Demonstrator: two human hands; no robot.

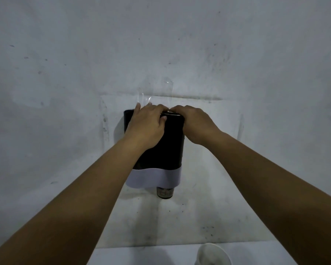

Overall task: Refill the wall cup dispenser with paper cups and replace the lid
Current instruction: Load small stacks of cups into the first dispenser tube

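Observation:
A black cup dispenser point(168, 148) with a white lower band point(157, 178) hangs on the wall at the centre. A cup bottom point(164, 192) pokes out under it. Both hands rest on the dispenser's top edge. My left hand point(147, 127) grips the top left, fingers curled over the rim and thumb on the front. My right hand point(194, 124) covers the top right corner. Between them shows a thin strip of the lid point(170, 114), pressed by both hands. Whether the lid is fully seated is hidden by the fingers.
A paper cup point(212, 254) stands at the bottom right on a white surface point(141, 255). The stained grey wall point(65, 73) fills the view. Clear tape point(157, 92) sticks to the wall just above the dispenser.

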